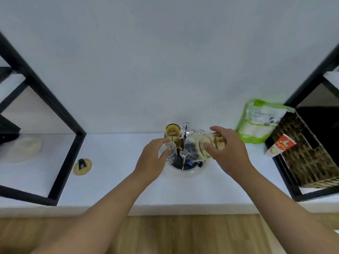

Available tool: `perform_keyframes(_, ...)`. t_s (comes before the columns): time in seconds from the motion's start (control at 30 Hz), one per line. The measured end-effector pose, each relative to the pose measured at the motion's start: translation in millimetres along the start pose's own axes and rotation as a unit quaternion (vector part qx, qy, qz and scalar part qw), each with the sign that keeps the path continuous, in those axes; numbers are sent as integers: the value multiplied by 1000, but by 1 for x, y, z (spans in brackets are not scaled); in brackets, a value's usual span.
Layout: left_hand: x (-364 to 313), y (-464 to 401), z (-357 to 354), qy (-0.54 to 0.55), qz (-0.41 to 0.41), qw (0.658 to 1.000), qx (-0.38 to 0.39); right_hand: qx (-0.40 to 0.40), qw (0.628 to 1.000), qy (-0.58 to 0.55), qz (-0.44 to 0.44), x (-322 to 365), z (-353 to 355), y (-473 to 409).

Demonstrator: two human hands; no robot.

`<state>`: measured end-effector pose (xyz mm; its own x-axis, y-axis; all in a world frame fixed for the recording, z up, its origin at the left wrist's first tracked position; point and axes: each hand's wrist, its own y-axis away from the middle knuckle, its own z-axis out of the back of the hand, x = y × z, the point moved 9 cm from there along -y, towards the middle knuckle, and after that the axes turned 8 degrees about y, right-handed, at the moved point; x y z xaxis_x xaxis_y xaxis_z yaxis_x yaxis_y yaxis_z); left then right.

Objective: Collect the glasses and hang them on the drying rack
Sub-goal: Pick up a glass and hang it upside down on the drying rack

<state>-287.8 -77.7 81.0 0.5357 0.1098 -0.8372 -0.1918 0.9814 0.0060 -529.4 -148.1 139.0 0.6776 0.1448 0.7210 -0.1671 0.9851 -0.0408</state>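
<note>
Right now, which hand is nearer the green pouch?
Right. The right hand holds a glass just left of the green pouch; the left hand sits farther left, beyond the rack.

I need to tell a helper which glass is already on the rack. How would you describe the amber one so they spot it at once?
Find the drying rack on the white counter against the wall. The amber glass hangs at its back left, behind the left hand. It alone is yellow-tinted; both glasses in the person's hands are clear.

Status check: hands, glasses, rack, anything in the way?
Left hand grips small clear glass. Right hand grips larger clear glass, at drying rack. Amber glass already hung. Nothing blocking.
</note>
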Motion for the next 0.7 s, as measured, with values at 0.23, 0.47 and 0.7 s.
perform_keyframes(0.23, 32, -24, -24, -64, -17, 998, 9, 36, 989, 126, 66, -8, -44, -20)
perform_keyframes(0.47, 43, -51, -38, -106, -35, 993, 30, 70, 970, 202, 118, -9, -80, -28)
perform_keyframes(0.7, 66, -60, -55, -129, -25, 989, 63, 75, 946, 263, 174, -9, -109, -30)
